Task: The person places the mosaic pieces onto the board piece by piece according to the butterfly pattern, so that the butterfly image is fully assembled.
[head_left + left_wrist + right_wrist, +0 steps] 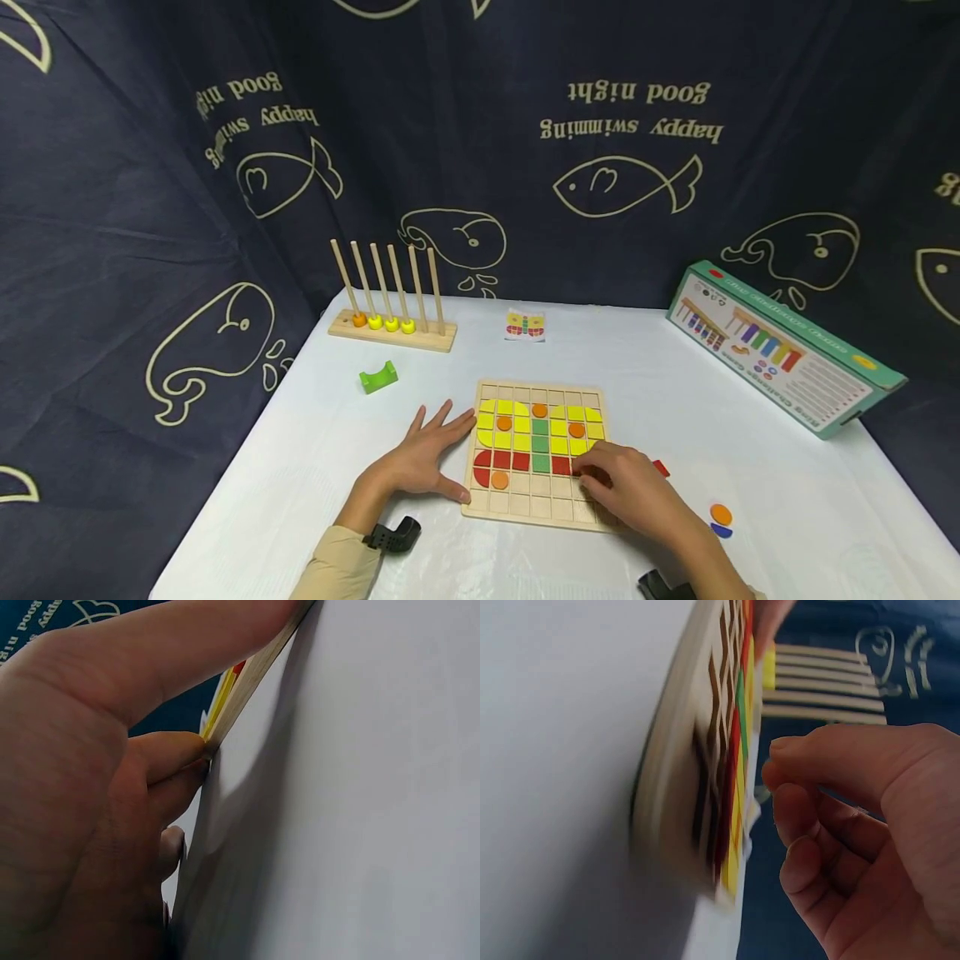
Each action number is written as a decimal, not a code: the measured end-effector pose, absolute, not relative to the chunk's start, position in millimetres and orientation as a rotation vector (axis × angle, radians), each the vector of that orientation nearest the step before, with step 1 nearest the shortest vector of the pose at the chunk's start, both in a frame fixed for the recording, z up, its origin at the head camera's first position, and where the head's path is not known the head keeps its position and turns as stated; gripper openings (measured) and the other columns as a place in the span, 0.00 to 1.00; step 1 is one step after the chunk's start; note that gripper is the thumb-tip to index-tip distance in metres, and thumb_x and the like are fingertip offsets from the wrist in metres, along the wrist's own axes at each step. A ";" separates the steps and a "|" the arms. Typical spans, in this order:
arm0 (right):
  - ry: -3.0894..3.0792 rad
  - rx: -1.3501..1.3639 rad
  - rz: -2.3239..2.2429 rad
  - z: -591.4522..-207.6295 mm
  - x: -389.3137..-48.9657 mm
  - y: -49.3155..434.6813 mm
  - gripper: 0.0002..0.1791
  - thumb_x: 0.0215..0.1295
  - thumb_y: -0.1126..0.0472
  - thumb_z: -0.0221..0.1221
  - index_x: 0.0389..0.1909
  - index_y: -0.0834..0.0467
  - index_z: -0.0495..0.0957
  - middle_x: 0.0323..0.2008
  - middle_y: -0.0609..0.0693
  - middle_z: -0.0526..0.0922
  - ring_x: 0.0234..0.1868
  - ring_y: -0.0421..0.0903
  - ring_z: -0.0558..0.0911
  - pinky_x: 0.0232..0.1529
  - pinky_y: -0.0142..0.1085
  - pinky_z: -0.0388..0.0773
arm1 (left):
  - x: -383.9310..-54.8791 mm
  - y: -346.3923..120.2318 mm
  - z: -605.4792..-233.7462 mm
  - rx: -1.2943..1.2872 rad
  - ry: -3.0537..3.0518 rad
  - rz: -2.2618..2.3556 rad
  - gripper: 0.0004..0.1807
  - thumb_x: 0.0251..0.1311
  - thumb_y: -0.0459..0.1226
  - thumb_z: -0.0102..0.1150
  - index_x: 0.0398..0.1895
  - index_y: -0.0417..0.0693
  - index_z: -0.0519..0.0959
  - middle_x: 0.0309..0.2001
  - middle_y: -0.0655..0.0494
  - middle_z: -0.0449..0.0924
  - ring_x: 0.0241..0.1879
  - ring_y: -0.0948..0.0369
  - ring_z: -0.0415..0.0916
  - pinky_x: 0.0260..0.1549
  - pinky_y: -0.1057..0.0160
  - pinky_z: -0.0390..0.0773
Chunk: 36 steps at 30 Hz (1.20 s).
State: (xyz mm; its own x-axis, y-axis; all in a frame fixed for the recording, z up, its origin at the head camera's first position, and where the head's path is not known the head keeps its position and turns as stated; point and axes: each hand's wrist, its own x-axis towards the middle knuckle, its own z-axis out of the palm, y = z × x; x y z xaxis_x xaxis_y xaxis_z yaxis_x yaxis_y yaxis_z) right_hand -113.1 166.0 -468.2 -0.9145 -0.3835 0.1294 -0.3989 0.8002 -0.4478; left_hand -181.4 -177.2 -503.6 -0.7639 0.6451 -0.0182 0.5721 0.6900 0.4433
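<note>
A wooden grid board (531,507) lies on the table, bearing yellow tiles (559,447), red tiles (521,460), green tiles (540,443) and several orange discs (504,423). My left hand (422,457) spreads its fingers along the board's left side, with thumb and fingertips at the edge. Over the right part of the board is my right hand (626,483), fingers curled beside a red square tile (561,466). In the right wrist view, thumb and forefinger (799,746) come together with no piece showing between them. A loose red piece (661,468) lies just beyond that hand.
Right of the board lie an orange disc (721,514) and a blue half-disc (721,530). Behind are a butterfly picture card (525,326), a green curved block (378,377), a peg rack (392,333) with orange and yellow beads, and a green game box (780,350).
</note>
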 end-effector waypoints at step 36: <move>-3.127 0.174 0.745 -482.1 -119.3 244.9 0.12 0.54 0.62 0.67 0.40 0.50 0.84 0.34 0.43 0.77 0.32 0.43 0.72 0.36 0.39 0.75 | -180.5 -177.5 -502.7 0.986 2.734 0.624 0.67 0.30 0.72 0.66 0.76 0.52 0.53 0.75 0.61 0.48 0.74 0.51 0.33 0.67 0.42 0.27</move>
State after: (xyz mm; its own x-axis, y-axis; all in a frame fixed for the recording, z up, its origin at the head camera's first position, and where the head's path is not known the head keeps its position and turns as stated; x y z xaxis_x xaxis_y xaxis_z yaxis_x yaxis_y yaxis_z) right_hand -119.3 244.9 -482.1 -0.9912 -0.1226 -0.0504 -0.0867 0.8874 -0.4529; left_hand -180.5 -177.5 -502.7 -0.7673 0.6411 -0.0160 0.5707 0.6940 0.4390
